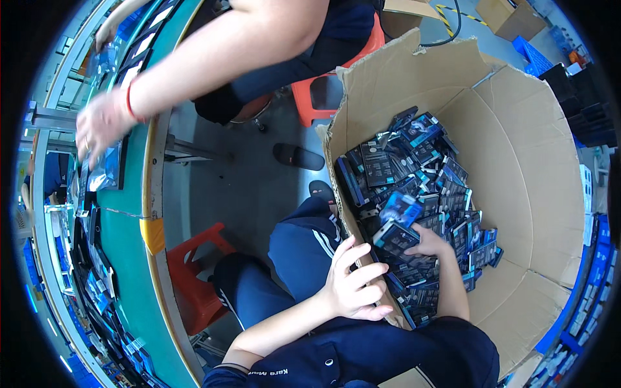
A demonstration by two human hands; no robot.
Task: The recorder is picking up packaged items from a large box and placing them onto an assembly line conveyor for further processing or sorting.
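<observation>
A large cardboard carton point(524, 161) stands to my right, holding a heap of small flat black boxes point(378, 165) with blue and white print. My right hand point(428, 242) reaches down into it, thumb and fingers closed on the edge of one small black box point(396, 238). Just beyond that box is a blue clear-looking packet point(401, 208), blurred; whether it is attached to the box I cannot tell. At the carton's near left wall my left hand point(354, 284) has its fingers bent over the rim, gripping it.
On the left runs a green workbench point(126, 249) bearing a row of black boxes. Another person's arm point(213, 61) stretches over it, the hand blurred. Red plastic stools point(194, 284) and a black slipper point(297, 156) are on the floor. Blue bins point(533, 58) stand at the far right.
</observation>
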